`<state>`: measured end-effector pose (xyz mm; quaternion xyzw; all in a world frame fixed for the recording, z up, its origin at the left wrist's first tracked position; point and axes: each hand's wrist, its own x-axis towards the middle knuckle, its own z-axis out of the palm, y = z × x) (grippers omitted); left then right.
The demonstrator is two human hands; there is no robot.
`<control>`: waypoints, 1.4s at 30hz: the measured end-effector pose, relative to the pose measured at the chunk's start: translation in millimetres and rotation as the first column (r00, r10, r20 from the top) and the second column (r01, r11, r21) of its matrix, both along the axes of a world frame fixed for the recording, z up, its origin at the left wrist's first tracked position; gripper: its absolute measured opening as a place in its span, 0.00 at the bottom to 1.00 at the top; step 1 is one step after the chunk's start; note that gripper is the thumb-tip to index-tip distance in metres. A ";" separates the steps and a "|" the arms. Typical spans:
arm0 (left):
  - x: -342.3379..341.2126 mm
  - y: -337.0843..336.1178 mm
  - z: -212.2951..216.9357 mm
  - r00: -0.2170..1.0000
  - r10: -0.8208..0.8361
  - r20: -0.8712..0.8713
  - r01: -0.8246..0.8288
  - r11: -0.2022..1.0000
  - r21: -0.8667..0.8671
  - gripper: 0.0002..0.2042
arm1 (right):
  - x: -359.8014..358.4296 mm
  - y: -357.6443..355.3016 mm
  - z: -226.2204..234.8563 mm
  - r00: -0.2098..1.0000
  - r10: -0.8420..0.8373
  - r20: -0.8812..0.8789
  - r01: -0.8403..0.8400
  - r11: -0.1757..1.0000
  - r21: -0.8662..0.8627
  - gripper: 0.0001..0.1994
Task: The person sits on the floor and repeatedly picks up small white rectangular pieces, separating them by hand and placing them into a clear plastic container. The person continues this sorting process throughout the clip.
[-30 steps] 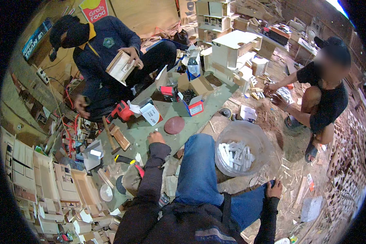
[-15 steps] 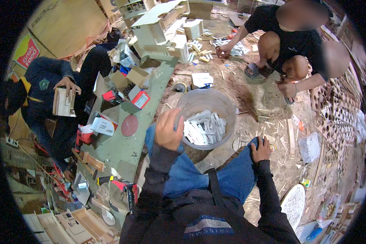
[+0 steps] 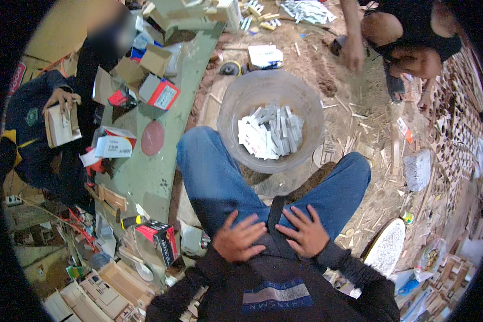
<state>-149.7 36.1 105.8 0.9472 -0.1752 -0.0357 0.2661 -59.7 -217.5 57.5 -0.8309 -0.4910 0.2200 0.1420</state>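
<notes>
My left hand [image 3: 239,238] rests on my lap with its fingers spread and nothing in it. Beside it, my right hand [image 3: 306,232] lies on the front of my clothing near the dark strap [image 3: 276,212], fingers apart and holding nothing. Beyond my bent knees stands a round translucent plastic tub [image 3: 231,129]. Several flat white and grey strips [image 3: 273,134] are heaped inside it. Neither hand touches the tub.
Left is a green board [image 3: 169,115] with opened cardboard boxes [image 3: 160,92] and a reddish disc [image 3: 153,137]. One person [image 3: 32,118] there holds a wooden piece [image 3: 64,126]; another person [image 3: 408,43] squats far right. Wood scraps litter the floor. A white oval board [image 3: 386,249] lies right.
Both hands have come off my knees and back onto my lap. My view has tipped down. The person at far right has moved an arm over the floor.
</notes>
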 end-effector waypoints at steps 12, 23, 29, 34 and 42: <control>4.1 -4.8 66.7 0.934 0.089 -0.345 -0.054 0.993 0.110 0.18 | 4.1 31.9 84.4 0.935 0.219 -0.280 -0.159 0.962 0.222 0.21; -49.5 9.9 243.8 0.541 0.013 -0.841 0.118 0.989 0.092 0.25 | 14.8 36.3 239.0 0.889 0.047 -0.456 -0.153 0.968 -0.200 0.23; -85.5 -45.6 320.7 0.594 0.073 -0.802 -0.226 0.971 -0.080 0.21 | -123.8 -58.0 321.9 0.858 -0.035 -0.512 0.007 0.998 -0.055 0.22; -137.4 -66.0 348.7 0.661 0.173 -0.730 -0.029 0.978 0.206 0.19 | -107.1 -69.1 331.8 0.896 0.172 -0.408 -0.254 0.955 -0.154 0.25; -152.4 -156.8 377.1 0.349 -0.234 -0.907 -0.117 0.950 -0.290 0.21 | -169.1 -66.0 276.9 0.729 0.571 -0.378 -0.663 0.727 -0.180 0.22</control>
